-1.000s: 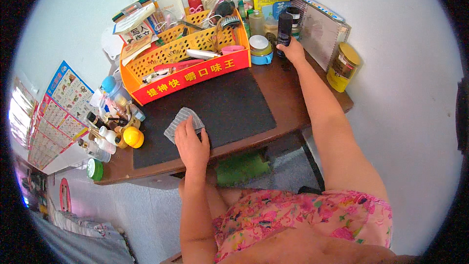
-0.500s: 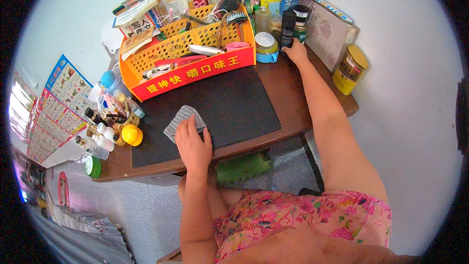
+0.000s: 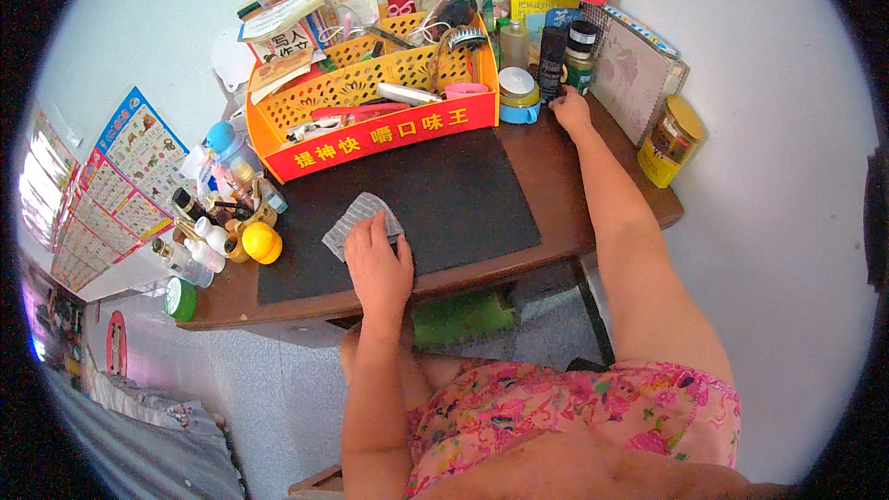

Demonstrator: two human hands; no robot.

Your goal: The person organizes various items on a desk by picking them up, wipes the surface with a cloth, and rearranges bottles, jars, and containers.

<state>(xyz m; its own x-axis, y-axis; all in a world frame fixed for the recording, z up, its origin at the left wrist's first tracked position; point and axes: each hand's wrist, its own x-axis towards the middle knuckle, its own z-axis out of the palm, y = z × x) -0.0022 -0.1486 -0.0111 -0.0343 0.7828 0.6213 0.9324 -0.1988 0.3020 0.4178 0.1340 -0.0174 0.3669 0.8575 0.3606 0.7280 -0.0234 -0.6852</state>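
Head view: one cloth [image 3: 361, 222], two hands

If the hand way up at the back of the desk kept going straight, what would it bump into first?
Probably the dark bottles: the right hand points up at a tall black one and a dark jar right past its fingers. Depth is hard to judge here.

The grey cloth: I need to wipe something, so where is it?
In the head view the grey cloth lies on the black mat, left of centre, under the left hand, near the yellow duck.
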